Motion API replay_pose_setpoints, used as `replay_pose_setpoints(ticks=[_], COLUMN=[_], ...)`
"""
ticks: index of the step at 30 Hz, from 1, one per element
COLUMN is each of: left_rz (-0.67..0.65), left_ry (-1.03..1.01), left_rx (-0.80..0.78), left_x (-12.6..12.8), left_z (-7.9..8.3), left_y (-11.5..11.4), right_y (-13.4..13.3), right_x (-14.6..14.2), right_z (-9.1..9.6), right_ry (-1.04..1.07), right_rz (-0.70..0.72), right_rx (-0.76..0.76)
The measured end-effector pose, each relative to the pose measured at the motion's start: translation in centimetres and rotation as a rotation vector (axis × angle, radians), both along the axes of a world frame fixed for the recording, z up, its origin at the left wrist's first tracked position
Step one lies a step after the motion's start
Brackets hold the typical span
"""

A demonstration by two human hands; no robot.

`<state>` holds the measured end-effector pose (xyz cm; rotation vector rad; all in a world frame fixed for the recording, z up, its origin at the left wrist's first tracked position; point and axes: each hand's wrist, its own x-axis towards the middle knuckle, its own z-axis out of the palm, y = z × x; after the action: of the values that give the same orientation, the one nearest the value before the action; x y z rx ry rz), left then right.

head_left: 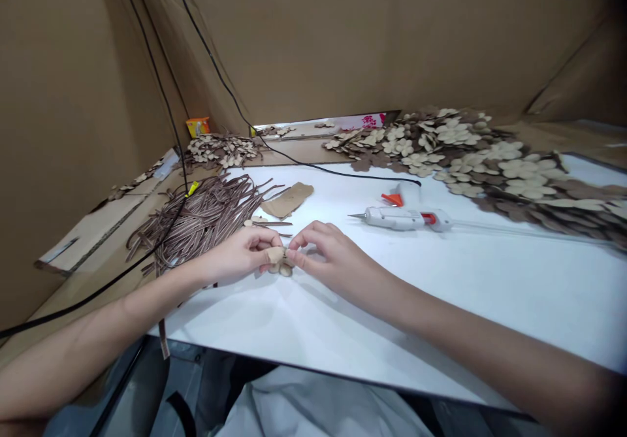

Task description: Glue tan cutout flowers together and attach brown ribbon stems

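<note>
A small beige fabric flower [281, 267] is held just above the white board [313, 332], between my two hands. My left hand [247, 251] pinches its left side, thumb and fingers closed. From the right, my right hand [321, 251] grips its edge with thumb and forefinger. The fingertips partly cover the flower, so its centre is hard to make out. A torn piece of brown cardboard [289, 200] lies just beyond the hands. Right of it rests a white glue gun [399, 218], its metal nozzle pointing left.
Dark striped ribbons [196, 221] are heaped at left. A large pile of beige and brown flowers [490, 156] covers the back right, with a smaller flower pile [220, 149] at the back left. A black cable [313, 164] crosses the workspace. Cardboard walls [318, 45] enclose it.
</note>
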<state>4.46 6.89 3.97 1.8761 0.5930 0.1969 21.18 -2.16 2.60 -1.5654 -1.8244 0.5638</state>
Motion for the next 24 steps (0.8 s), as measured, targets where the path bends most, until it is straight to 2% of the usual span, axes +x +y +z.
replay_pose_setpoints(ticks=[17, 21, 24], left_rz=[0.085, 0.126, 0.145], left_ry=[-0.006, 0.058, 0.12], left_rx=[-0.025, -0.086, -0.037], left_x=[0.0, -0.18, -0.51], left_z=[0.38, 0.37, 0.1], left_y=[-0.44, -0.28, 0.0], right_y=[0.66, 0.77, 0.89], right_x=[-0.41, -0.42, -0.51], right_z=[-0.57, -0.76, -0.88], right_ry=[0.397, 0.392, 0.322], right_rz=[0.031, 0.04, 0.016], right_rx=[-0.174, -0.164, -0.137])
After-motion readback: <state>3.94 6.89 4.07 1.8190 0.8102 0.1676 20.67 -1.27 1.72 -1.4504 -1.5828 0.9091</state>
